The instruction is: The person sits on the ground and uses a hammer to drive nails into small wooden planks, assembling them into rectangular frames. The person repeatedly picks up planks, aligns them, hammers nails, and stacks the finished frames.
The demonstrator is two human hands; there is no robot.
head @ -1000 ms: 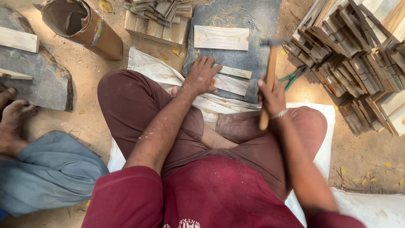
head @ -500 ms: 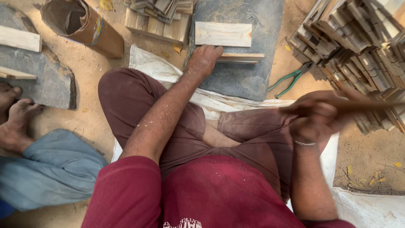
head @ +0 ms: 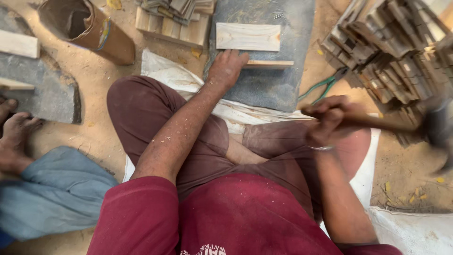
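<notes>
Left hand [head: 226,70] flat, pinning wood strip [head: 269,63] on stone slab [head: 283,85]; my right hand [head: 325,120] fisted round hammer [head: 377,123], drawn right to clear it.

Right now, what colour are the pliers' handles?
Green, on the pliers lying on the sandy ground; head view.

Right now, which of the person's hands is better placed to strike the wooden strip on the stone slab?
Probably the right hand: it grips the hammer, swung out to the side. The left hand rests on the wooden strip on the slab.
</notes>
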